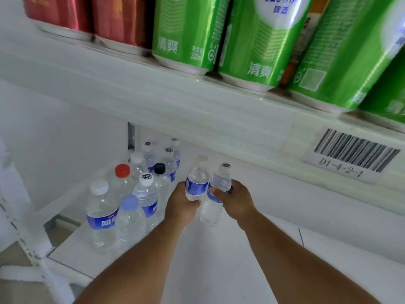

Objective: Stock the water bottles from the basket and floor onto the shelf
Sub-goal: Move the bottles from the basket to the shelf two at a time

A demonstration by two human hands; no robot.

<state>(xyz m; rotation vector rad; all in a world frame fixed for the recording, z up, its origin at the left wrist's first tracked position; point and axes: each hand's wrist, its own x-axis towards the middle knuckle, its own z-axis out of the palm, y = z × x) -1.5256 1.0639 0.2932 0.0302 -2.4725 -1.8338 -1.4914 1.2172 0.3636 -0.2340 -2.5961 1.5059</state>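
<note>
Both arms reach into a low white shelf [219, 260]. My left hand [180, 205] grips a clear water bottle [196, 178] with a blue label and a pale cap, held upright. My right hand [235, 199] grips a second water bottle [215, 194] with a white printed cap, tilted slightly left and touching the first. To the left, several water bottles stand on the shelf in a cluster, among them one with a red cap [122, 171], one with a black cap [159, 168] and a tall one with a white cap [101, 216]. The basket and the floor bottles are out of view.
Right above hangs another white shelf [153, 88] carrying green cans [188, 34] and red cans [87, 16], with a barcode tag [350, 153] on its front edge. A white upright post [28, 244] stands at the left. Bare shelf surface lies to the right of my hands.
</note>
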